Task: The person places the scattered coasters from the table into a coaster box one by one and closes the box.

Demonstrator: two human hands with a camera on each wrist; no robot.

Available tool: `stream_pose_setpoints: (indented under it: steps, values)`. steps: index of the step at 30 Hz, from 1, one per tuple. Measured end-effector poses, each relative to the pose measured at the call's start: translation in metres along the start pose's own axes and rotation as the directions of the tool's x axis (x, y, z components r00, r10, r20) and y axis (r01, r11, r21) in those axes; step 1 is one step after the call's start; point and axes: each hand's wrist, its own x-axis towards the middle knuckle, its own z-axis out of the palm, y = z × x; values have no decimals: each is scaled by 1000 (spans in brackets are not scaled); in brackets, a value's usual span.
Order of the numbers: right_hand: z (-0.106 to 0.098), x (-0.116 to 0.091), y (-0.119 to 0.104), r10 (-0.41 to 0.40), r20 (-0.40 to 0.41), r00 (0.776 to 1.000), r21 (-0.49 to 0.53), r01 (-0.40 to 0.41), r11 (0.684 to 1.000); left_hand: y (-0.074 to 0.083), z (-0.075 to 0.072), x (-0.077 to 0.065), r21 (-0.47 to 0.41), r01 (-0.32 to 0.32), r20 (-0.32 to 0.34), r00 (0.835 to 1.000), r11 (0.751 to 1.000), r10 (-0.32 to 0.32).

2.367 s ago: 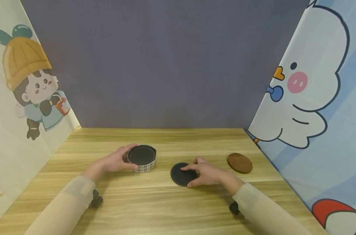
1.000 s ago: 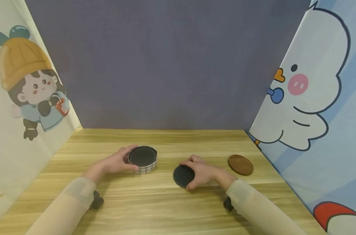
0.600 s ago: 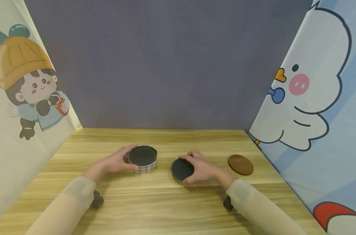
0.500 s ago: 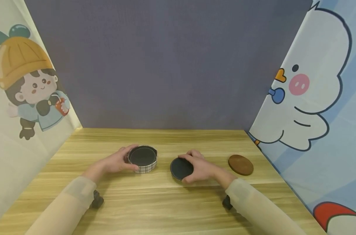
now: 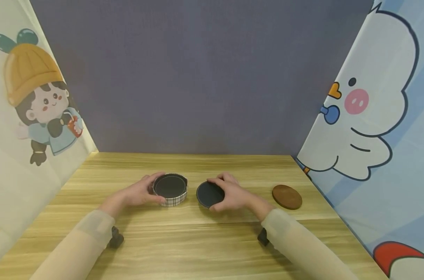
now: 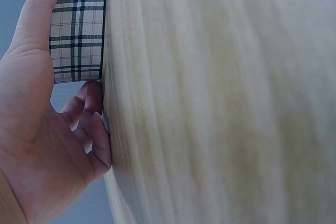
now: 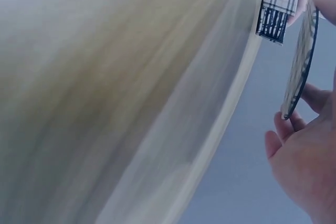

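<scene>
In the head view, my left hand grips the side of a low round holder with a black stitched top face and a plaid side. The left wrist view shows its plaid wall standing on the table, thumb along it. My right hand pinches a round black coaster by its edge, just right of the holder. In the right wrist view the coaster is tilted and clear of the table, its lighter patterned underside showing.
A brown round wooden disc lies on the wood-grain table to the right. A dark grey panel stands at the back. Cartoon-printed sheets line both sides.
My right hand has closed on the coaster's edge, lifted it off the table and moved it left toward the holder. The left hand and the holder have stayed in place.
</scene>
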Motion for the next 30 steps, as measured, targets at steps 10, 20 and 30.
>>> stream_pose_setpoints:
  steps: [10, 20, 30]
  values:
    - [3, 21, -11, -9, -27, 1000, -7, 9, 1000, 1, 1, -1, 12, -7, -13, 1000, 1000, 7]
    - [9, 48, -28, -10, -20, 1000, -20, 10, 1000, 3, 1, -2, -10, 0, -7, 1000, 1000, 0]
    - [27, 80, -41, 2, -23, 1000, -10, -3, 1000, 1, 0, -2, -9, 4, 0, 1000, 1000, -4]
